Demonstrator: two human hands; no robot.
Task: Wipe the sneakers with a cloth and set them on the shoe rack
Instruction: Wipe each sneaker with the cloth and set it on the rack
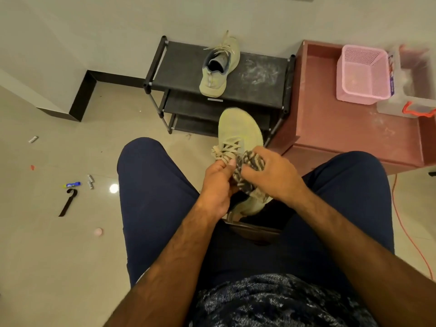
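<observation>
Head view showed the second sneaker (238,131) held above my lap, toe pointing toward the shoe rack (259,90). My left hand (217,185) gripped it at the collar, beside the laces (221,153). How far its fingers reached into the opening could not be told. My right hand (273,175) was clenched round the cloth (247,172), which was bunched against the tongue and the side of the upper. The other sneaker (219,67) stood on the rack's top shelf, heel toward me, well apart from the one in hand.

Step in hand, by my judgement: wiping the second sneaker. Racking it was not yet done.

Procedure for this step:
1. Hold the collar firmly so the shoe cannot twist under the wiping stroke.
2. Keep the laces clear of the cloth, since loose ends could snag.
3. Stroke from tongue toward toe, refolding the cloth to a fresh face as needed.
4. Rotate the shoe to reach the far side and the sole edge.

Materials: both sneakers were pale yellow-green with a soft, knit-looking upper and a rounded toe. The laces were flat and beige. The cloth was limp, with dark and light stripes, and crumpled easily. The rack had dark, flat shelves on thin black tubes, and the top shelf carried pale dusty smears.
</observation>
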